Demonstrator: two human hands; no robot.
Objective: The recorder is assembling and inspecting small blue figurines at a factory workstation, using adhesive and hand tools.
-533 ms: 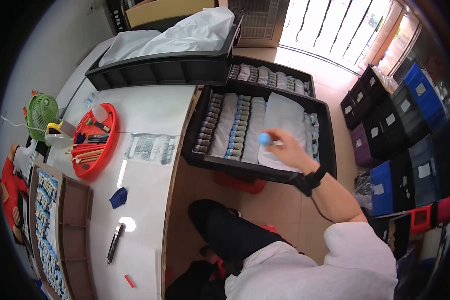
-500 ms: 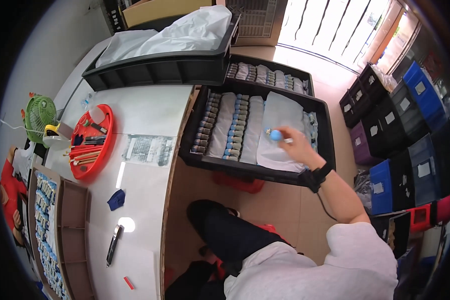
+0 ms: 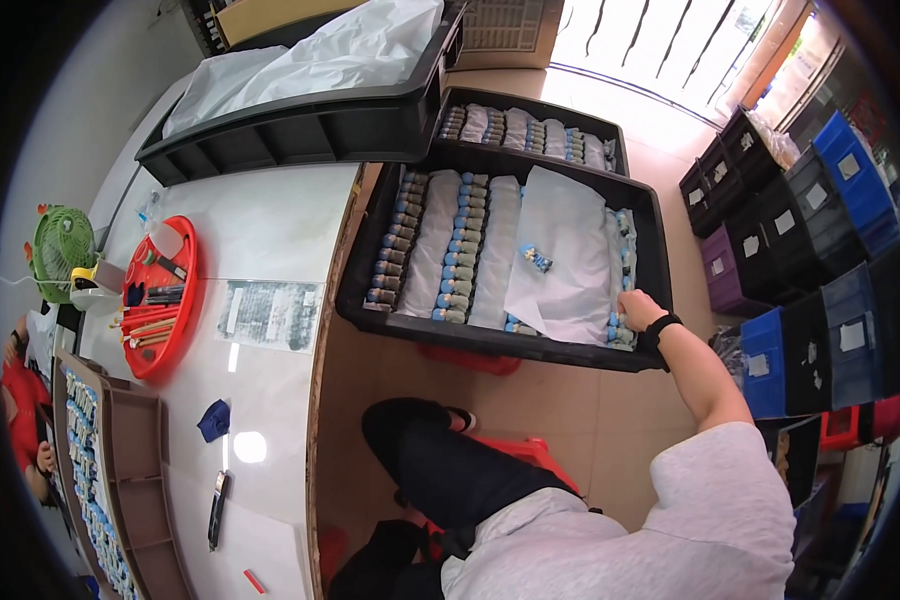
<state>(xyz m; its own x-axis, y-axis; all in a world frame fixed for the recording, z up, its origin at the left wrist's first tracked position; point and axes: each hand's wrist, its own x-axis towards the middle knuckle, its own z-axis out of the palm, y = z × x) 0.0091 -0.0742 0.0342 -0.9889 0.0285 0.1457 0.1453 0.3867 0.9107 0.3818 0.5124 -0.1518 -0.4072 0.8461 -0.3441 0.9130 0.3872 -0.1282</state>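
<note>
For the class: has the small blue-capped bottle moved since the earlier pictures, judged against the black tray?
Yes. The small blue-capped bottle was held above the black tray; it now lies loose on the white sheet, while the right hand sits at the tray's right side.

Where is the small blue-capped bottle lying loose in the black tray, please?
In the head view the bottle lies on the white sheet in the right half of the black tray, up and left of the right hand.

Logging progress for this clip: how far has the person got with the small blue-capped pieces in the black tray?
Done: several full rows already fill the black tray, with white sheets between them. In hand: the right hand reaches into the rightmost row at the tray's edge; its grip is hidden. Left: one loose blue-capped piece lies on the sheet, not yet in a row.
</note>
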